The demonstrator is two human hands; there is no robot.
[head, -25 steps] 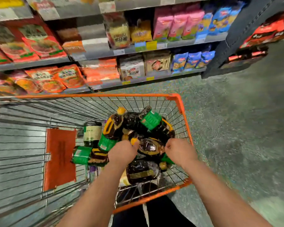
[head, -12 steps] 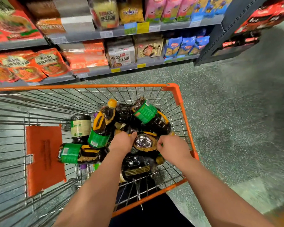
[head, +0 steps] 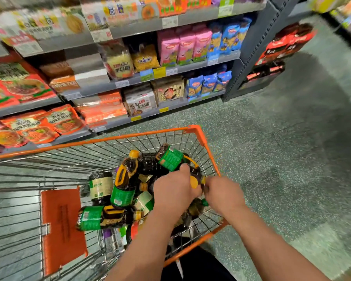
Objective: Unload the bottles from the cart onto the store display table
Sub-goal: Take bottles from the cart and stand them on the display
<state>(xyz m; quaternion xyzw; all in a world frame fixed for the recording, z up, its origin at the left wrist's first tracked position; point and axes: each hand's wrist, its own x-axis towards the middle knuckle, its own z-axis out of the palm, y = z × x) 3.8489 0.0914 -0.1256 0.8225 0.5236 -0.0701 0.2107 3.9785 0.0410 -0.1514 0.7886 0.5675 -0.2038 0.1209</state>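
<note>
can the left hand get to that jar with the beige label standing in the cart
Probably yes. The jar stands uncovered at the pile's left edge, nothing above it. The left hand grips a bottle, so it must let go first.

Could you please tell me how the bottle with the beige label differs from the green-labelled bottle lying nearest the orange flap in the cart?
The beige-label bottle stands roughly upright; the green-label bottle lies on its side. The first bottle's label is pale beige, the second's bright green with orange-yellow trim beside it. Both hold dark liquid, sit in the cart, and neither hand touches them.
</note>
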